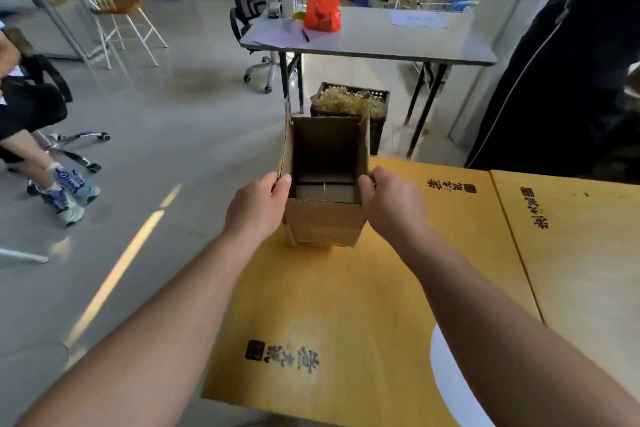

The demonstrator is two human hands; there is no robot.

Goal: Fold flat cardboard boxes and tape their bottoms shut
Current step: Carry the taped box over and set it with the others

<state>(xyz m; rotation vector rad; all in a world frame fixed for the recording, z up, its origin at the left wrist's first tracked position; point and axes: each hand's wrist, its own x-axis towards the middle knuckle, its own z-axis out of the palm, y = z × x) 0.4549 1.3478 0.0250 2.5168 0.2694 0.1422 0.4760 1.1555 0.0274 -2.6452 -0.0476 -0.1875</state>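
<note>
A small brown cardboard box (323, 224) stands upright near the far edge of the yellow wooden table (346, 305), its top open toward me. Its top flaps stick up and the bottom flaps lie closed inside. My left hand (258, 206) grips the box's left wall at the rim, thumb over the edge. My right hand (389, 204) grips the right wall the same way. No tape is visible.
A black crate of straw-like filler (349, 104) sits on the floor just beyond the box. Behind it stands a grey folding table (398, 42) with bottles and a red bag (322, 9). A seated person (31, 114) is at left, a dark-clothed person (571, 73) at right.
</note>
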